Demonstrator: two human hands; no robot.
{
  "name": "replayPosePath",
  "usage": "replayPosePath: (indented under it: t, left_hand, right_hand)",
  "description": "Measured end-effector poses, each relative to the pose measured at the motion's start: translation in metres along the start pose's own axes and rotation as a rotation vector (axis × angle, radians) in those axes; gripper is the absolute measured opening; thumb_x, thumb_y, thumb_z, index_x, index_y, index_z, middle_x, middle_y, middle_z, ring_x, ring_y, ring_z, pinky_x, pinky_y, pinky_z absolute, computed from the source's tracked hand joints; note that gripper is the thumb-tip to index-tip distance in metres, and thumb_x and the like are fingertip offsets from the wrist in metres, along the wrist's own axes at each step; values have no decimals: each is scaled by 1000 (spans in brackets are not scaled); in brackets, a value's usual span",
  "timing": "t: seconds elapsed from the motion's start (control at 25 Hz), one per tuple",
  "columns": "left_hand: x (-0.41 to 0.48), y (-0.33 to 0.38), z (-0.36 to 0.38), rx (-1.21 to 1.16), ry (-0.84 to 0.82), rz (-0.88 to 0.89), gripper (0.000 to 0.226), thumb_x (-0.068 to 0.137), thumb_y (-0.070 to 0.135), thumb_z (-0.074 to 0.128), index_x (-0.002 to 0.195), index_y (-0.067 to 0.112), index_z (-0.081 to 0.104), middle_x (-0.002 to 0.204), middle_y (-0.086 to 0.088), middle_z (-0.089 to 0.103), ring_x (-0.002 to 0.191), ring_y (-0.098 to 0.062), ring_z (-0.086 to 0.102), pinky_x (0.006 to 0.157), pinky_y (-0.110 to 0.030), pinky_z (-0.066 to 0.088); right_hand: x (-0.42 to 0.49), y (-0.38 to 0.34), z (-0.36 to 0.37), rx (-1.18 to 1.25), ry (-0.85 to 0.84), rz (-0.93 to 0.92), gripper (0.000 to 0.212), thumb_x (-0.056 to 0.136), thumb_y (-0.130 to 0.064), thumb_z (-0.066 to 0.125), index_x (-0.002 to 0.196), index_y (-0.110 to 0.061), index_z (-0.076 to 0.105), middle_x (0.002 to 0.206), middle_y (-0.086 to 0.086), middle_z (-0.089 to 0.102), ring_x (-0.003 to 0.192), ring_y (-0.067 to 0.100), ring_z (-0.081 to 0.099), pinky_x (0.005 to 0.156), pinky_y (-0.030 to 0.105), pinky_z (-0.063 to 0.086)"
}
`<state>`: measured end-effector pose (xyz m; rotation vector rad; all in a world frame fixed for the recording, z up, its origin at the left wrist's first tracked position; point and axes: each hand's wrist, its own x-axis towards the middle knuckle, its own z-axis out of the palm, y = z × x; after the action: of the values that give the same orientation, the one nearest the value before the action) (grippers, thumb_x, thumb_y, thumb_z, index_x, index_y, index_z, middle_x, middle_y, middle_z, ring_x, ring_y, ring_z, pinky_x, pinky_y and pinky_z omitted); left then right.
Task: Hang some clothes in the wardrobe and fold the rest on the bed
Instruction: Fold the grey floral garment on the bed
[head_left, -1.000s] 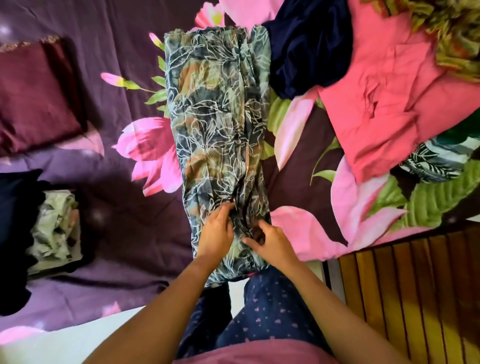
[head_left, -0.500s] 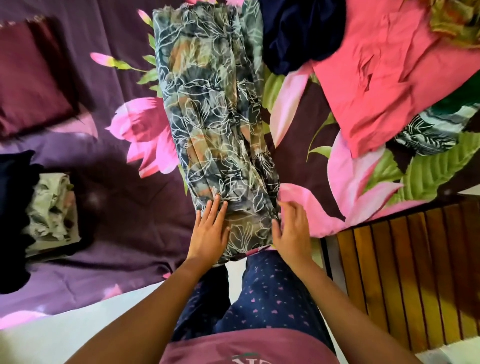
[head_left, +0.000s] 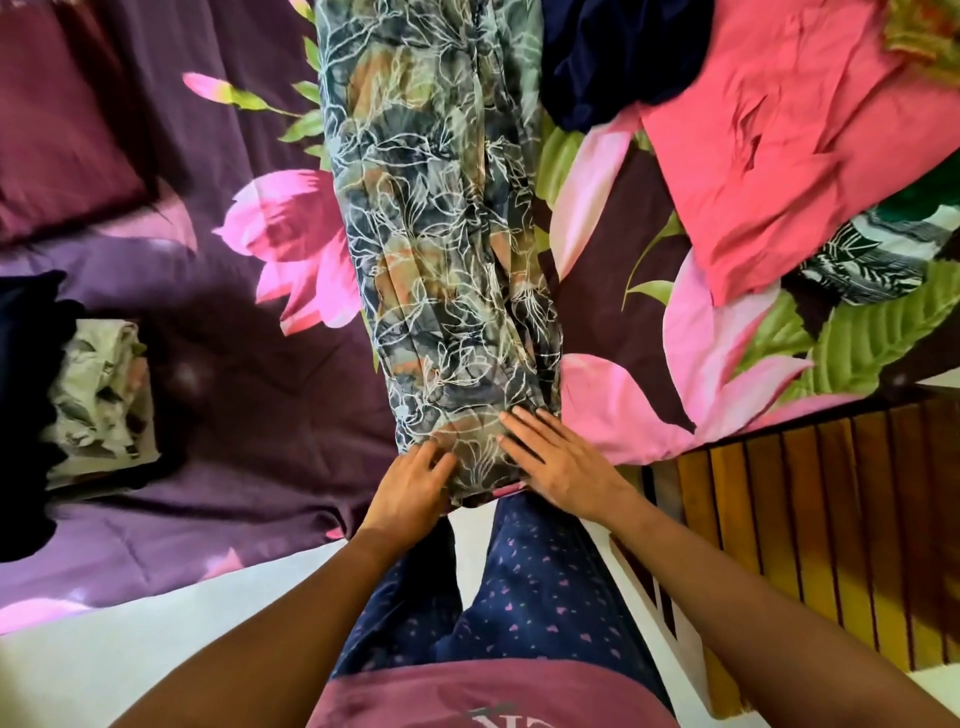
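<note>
A long grey-green leaf-print garment (head_left: 441, 223) lies folded lengthwise down the middle of the bed (head_left: 218, 395), its near end at the bed's edge. My left hand (head_left: 410, 488) rests on the near left corner of it, fingers slightly bent on the cloth. My right hand (head_left: 561, 462) lies flat on the near right corner with straight fingers. A coral-pink garment (head_left: 789, 130), a navy garment (head_left: 618, 57) and a black-and-white striped piece (head_left: 872, 254) lie loose at the upper right.
A folded pale floral garment (head_left: 98, 395) sits beside dark clothing (head_left: 26, 405) at the left. A maroon pillow (head_left: 57, 119) is at the upper left. A wooden slatted footboard (head_left: 810, 525) runs along the right. White floor (head_left: 104, 649) shows below.
My hands moved in from the sides of the garment's near end onto its top, the right one now flat on the cloth. The view shifted closer over the bed.
</note>
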<state>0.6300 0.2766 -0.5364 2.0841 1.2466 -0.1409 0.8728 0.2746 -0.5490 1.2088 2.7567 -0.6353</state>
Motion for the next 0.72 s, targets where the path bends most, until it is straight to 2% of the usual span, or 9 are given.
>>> replayPosePath:
  t: [0.08, 0.16, 0.24, 0.36, 0.44, 0.52, 0.56, 0.64, 0.72]
  left_hand:
    - [-7, 1, 5, -46, -19, -41, 42, 48, -2, 79, 85, 6, 59, 78, -12, 61, 62, -32, 60, 48, -29, 48]
    - [-13, -1, 6, -133, -87, -57, 23, 60, -1, 63, 83, 3, 62, 82, -14, 64, 69, -36, 63, 53, -32, 51]
    - [-15, -4, 3, -193, -166, -71, 26, 67, 9, 47, 87, 2, 63, 88, -15, 64, 80, -38, 63, 63, -38, 54]
    - [-13, -4, 0, -208, -81, -91, 33, 72, 34, 41, 76, 10, 63, 76, -7, 65, 71, -32, 63, 58, -32, 50]
    - [-9, 1, -6, -360, 84, -410, 28, 79, 38, 56, 79, 10, 61, 72, -3, 60, 67, -26, 58, 60, -29, 44]
    - [1, 1, -13, -582, 312, -806, 37, 78, 34, 73, 99, 8, 58, 85, -4, 57, 78, -22, 55, 72, -32, 45]
    - [6, 1, -17, -673, 343, -947, 50, 75, 35, 76, 110, 8, 54, 95, -5, 55, 86, -22, 55, 80, -33, 45]
    - [13, 0, -22, -814, 251, -1064, 66, 71, 40, 80, 121, 10, 49, 107, -4, 56, 96, -21, 56, 87, -31, 45]
    - [17, -2, -20, -950, 111, -1106, 76, 58, 51, 84, 115, 9, 55, 105, -4, 63, 97, -22, 61, 91, -35, 49]
  right_hand:
    - [-1, 2, 1, 16, -92, 76, 67, 70, -4, 78, 131, -1, 52, 139, 21, 47, 130, 34, 45, 106, 44, 40]
    - [-7, 3, 2, 11, -129, 44, 68, 55, -2, 86, 118, 0, 63, 126, 18, 61, 118, 31, 58, 96, 43, 49]
    - [-12, 5, 2, -13, -161, -12, 60, 51, -7, 87, 108, -3, 70, 116, 13, 67, 109, 28, 64, 91, 42, 51]
    - [-13, 9, -6, -51, -172, -29, 42, 61, -27, 78, 99, -7, 74, 108, 11, 70, 102, 27, 65, 92, 44, 51]
    - [-6, 8, -18, -27, -117, -47, 41, 68, -34, 70, 99, -7, 70, 103, 11, 67, 96, 27, 61, 88, 42, 50]
    - [7, 4, -25, -35, -23, -86, 54, 71, -43, 69, 111, -6, 65, 114, 15, 62, 107, 29, 54, 94, 43, 47]
    - [16, 3, -26, -44, -9, -105, 65, 74, -49, 65, 120, -5, 59, 125, 18, 57, 118, 30, 47, 101, 44, 42]
    - [35, 3, -26, -61, -87, -80, 85, 79, -64, 49, 139, -4, 42, 146, 21, 38, 138, 34, 28, 115, 48, 22]
    - [50, 4, -29, -78, -235, 80, 95, 80, -77, 32, 145, -8, 34, 152, 20, 28, 142, 37, 20, 115, 56, 6]
